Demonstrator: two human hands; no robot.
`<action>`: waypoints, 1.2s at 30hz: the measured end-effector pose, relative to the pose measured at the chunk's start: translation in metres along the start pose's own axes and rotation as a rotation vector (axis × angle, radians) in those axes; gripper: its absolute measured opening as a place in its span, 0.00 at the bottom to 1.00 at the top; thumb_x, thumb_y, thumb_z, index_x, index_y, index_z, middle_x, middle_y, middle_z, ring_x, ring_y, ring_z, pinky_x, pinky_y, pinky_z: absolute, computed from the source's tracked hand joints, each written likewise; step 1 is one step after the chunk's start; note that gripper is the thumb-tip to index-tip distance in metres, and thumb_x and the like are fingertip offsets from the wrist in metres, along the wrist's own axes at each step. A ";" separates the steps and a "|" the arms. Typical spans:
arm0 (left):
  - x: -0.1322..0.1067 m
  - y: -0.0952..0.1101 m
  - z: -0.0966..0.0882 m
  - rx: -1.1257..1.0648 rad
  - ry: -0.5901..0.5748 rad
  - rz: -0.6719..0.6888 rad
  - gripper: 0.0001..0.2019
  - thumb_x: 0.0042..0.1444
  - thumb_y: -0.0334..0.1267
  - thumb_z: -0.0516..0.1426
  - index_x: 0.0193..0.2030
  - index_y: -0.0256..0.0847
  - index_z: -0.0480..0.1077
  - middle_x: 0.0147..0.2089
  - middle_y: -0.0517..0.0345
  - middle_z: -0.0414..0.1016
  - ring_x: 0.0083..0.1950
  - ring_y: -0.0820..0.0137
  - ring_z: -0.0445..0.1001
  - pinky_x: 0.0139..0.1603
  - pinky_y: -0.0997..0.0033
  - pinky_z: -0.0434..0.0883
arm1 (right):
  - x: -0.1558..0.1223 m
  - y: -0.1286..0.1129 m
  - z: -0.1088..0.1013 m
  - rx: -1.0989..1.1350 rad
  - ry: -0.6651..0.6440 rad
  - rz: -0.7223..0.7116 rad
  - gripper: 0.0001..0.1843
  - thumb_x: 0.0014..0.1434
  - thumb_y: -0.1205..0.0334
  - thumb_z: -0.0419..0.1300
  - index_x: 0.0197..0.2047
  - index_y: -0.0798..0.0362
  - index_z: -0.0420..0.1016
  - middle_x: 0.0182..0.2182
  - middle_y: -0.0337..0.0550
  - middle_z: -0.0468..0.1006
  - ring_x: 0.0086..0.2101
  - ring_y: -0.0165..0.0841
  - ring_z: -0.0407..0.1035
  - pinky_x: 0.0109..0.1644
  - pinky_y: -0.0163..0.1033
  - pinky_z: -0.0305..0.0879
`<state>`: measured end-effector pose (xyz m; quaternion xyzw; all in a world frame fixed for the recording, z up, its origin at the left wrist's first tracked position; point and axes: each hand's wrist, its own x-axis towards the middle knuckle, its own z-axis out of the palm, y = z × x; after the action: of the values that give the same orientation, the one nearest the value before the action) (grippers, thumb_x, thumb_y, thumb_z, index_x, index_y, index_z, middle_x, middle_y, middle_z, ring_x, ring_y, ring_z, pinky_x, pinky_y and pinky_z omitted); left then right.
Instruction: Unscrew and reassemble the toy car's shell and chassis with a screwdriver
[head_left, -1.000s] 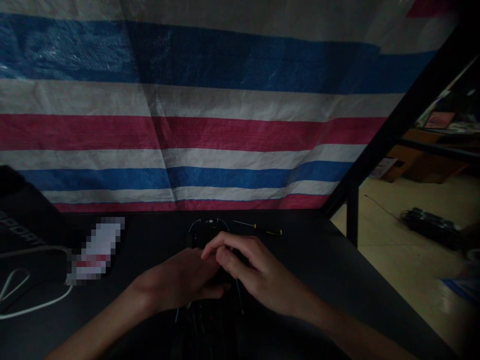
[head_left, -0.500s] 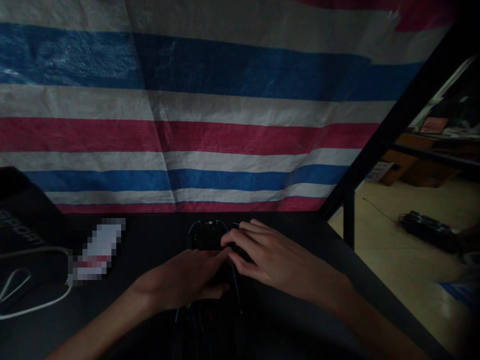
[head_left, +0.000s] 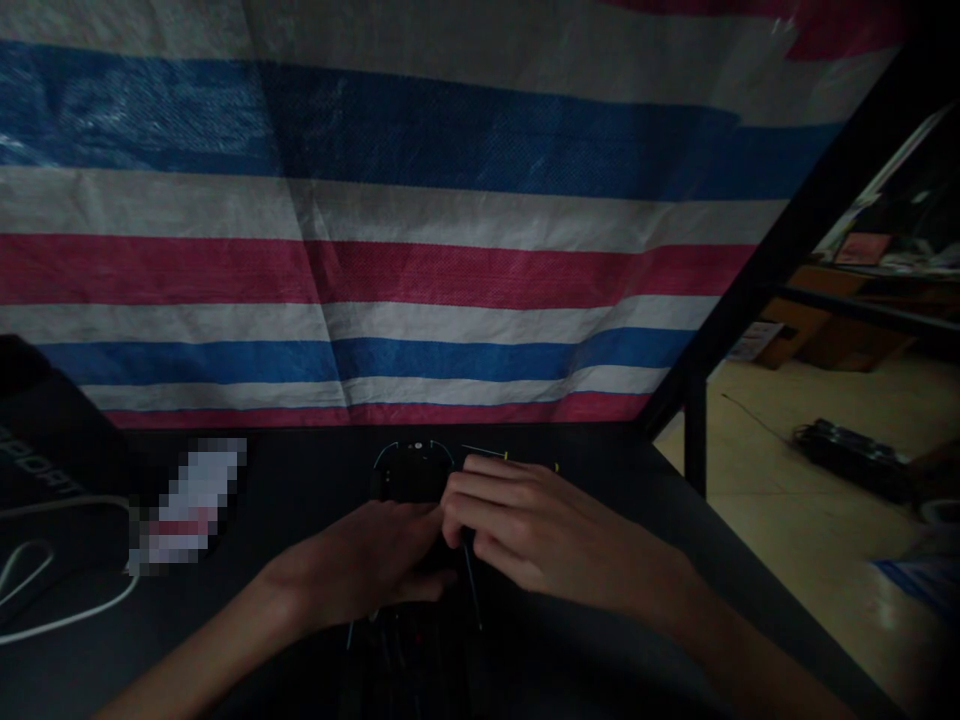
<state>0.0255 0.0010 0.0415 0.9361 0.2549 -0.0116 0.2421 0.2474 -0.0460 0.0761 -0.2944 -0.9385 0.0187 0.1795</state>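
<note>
A dark device (head_left: 412, 480) with a rounded far end and thin pale-blue edge lines lies in front of me on the black table. My left hand (head_left: 367, 560) rests across its middle, fingers and thumb closed around it. Over its right edge, my right hand (head_left: 517, 515) is closed with curled fingertips, touching the left fingertips. Whatever lies under those right fingers is hidden. Just beyond the right hand lies a thin tool with a yellow tip (head_left: 505, 455), and a second yellow tip (head_left: 556, 467) shows beside it. The near part of the device is too dark to make out.
A blurred-out flat object (head_left: 191, 505) and a white cable (head_left: 90, 610) lie at the left, beside a dark box (head_left: 52, 440). A striped plastic sheet (head_left: 450, 275) hangs behind the table. A black frame post (head_left: 695, 430) stands at the right.
My right hand has come slightly nearer and its fingers have curled in more, uncovering the yellow tips behind it. My left hand is nearly still. The view has shifted slightly.
</note>
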 end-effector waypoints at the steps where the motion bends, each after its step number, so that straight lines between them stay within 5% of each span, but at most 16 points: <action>1: 0.000 0.001 -0.001 -0.010 -0.006 -0.008 0.03 0.66 0.35 0.59 0.40 0.40 0.72 0.31 0.63 0.76 0.31 0.67 0.76 0.37 0.69 0.66 | 0.002 -0.001 0.002 -0.001 0.005 -0.006 0.08 0.67 0.74 0.55 0.43 0.52 0.70 0.42 0.42 0.74 0.47 0.34 0.67 0.59 0.41 0.66; 8: 0.000 0.003 -0.005 -0.062 0.003 -0.004 0.05 0.64 0.36 0.59 0.36 0.40 0.73 0.34 0.61 0.77 0.36 0.65 0.78 0.38 0.70 0.68 | 0.009 -0.006 0.012 0.212 0.087 0.011 0.14 0.62 0.81 0.53 0.37 0.52 0.71 0.38 0.41 0.74 0.45 0.34 0.64 0.52 0.38 0.65; 14: 0.001 0.004 -0.007 -0.106 -0.038 -0.021 0.07 0.64 0.33 0.59 0.48 0.42 0.74 0.44 0.58 0.81 0.42 0.65 0.79 0.43 0.69 0.69 | 0.010 0.005 0.025 0.593 0.232 0.148 0.21 0.48 0.86 0.48 0.29 0.51 0.72 0.25 0.32 0.71 0.30 0.27 0.66 0.46 0.37 0.62; 19: 0.001 0.006 -0.009 -0.121 -0.028 -0.021 0.06 0.65 0.36 0.59 0.48 0.44 0.74 0.45 0.59 0.81 0.43 0.64 0.80 0.44 0.69 0.69 | 0.010 0.011 0.028 0.792 0.185 0.182 0.22 0.42 0.83 0.44 0.28 0.51 0.74 0.21 0.30 0.70 0.26 0.26 0.65 0.38 0.34 0.62; 25: 0.000 0.006 -0.007 -0.003 -0.061 -0.079 0.08 0.67 0.40 0.58 0.47 0.38 0.73 0.38 0.56 0.81 0.35 0.65 0.80 0.34 0.70 0.66 | 0.009 0.007 0.016 0.649 0.126 0.213 0.26 0.49 0.83 0.45 0.42 0.50 0.72 0.37 0.36 0.74 0.39 0.28 0.69 0.49 0.36 0.64; 29: 0.000 0.006 -0.006 -0.019 -0.062 -0.057 0.05 0.67 0.37 0.58 0.43 0.38 0.74 0.38 0.57 0.80 0.36 0.64 0.80 0.36 0.69 0.68 | 0.011 -0.003 0.014 0.401 0.098 0.257 0.10 0.63 0.73 0.53 0.45 0.50 0.68 0.41 0.39 0.76 0.43 0.32 0.70 0.54 0.41 0.63; 31: -0.001 0.007 -0.007 -0.018 -0.053 -0.049 0.05 0.67 0.37 0.59 0.45 0.38 0.74 0.42 0.55 0.81 0.39 0.62 0.80 0.39 0.67 0.70 | 0.013 -0.006 0.020 0.169 0.142 0.295 0.03 0.69 0.64 0.53 0.44 0.51 0.68 0.40 0.41 0.77 0.42 0.35 0.70 0.54 0.45 0.62; 36: 0.000 0.009 -0.008 -0.009 -0.046 -0.070 0.17 0.67 0.39 0.59 0.60 0.39 0.69 0.58 0.46 0.79 0.52 0.54 0.80 0.52 0.58 0.72 | 0.011 -0.001 0.029 -0.213 0.153 0.388 0.12 0.75 0.57 0.49 0.48 0.53 0.70 0.36 0.44 0.78 0.39 0.39 0.73 0.51 0.48 0.63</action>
<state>0.0291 -0.0022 0.0529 0.9249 0.2820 -0.0404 0.2516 0.2286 -0.0385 0.0525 -0.4869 -0.8447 -0.0686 0.2113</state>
